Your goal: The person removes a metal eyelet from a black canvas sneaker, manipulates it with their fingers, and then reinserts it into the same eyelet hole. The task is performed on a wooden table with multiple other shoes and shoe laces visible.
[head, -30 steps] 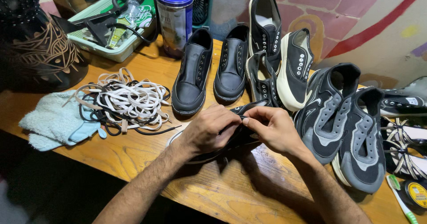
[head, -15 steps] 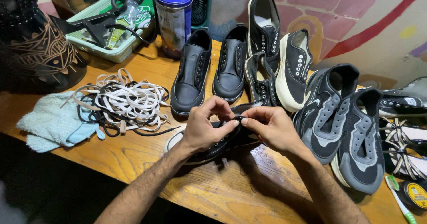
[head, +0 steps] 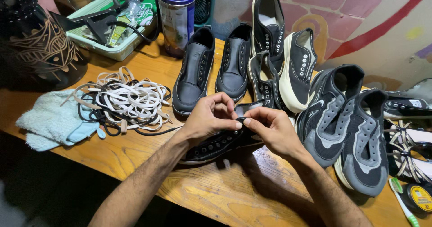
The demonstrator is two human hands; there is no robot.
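A black canvas sneaker (head: 216, 143) is lying on its side near the front edge of the wooden table (head: 216, 195), and both hands are working on it: the left hand (head: 208, 119) and the right hand (head: 272, 130) are meeting fingertip to fingertip over its upper, pinching something small at the eyelets that is too hidden to make out. The visible eyelets are showing empty, so judging by that the shoe is standing mostly unlaced, with no lace seen running through it. Just left, a tangle of white and black shoelaces (head: 128, 101) is lying beside a pale blue cloth (head: 54, 121). Behind, black leather shoes (head: 211, 69) and grey trainers (head: 351, 128) are crowding the back and right, leaving open room only on the bare wood in front of the hands and toward the near edge.
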